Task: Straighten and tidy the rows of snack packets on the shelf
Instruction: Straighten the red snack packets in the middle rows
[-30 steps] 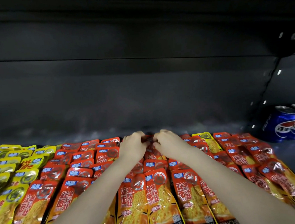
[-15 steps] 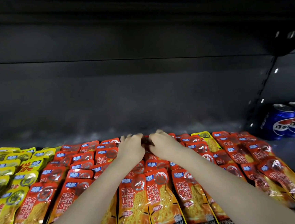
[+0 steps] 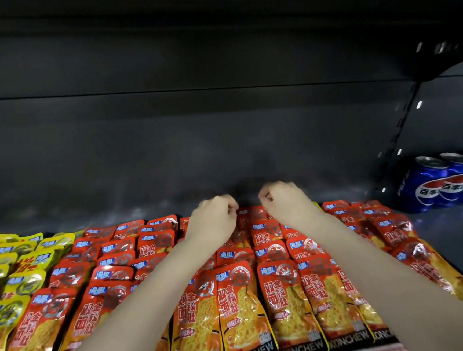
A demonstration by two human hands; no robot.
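Note:
Rows of red snack packets [image 3: 237, 303] lie overlapping from the shelf's front edge to the back wall. Rows of yellow packets [image 3: 11, 267] lie to their left. Both my arms reach over the middle red rows. My left hand [image 3: 214, 218] and my right hand [image 3: 286, 205] sit at the far end, a small gap apart. Their fingers are curled at the top corners of the rearmost red packet [image 3: 249, 215]. The fingertips are blurred and partly hidden by the knuckles.
The dark back wall [image 3: 222, 148] stands directly behind my hands. Blue cola cans [image 3: 446, 181] stand at the back right beyond a slotted upright [image 3: 400, 138]. Bare dark shelf floor [image 3: 460, 239] shows between the cans and the rightmost, slanted red row [image 3: 417, 260].
My hands, pressed together on the rear packets before, have moved apart and risen slightly towards the back wall. The packets look the same.

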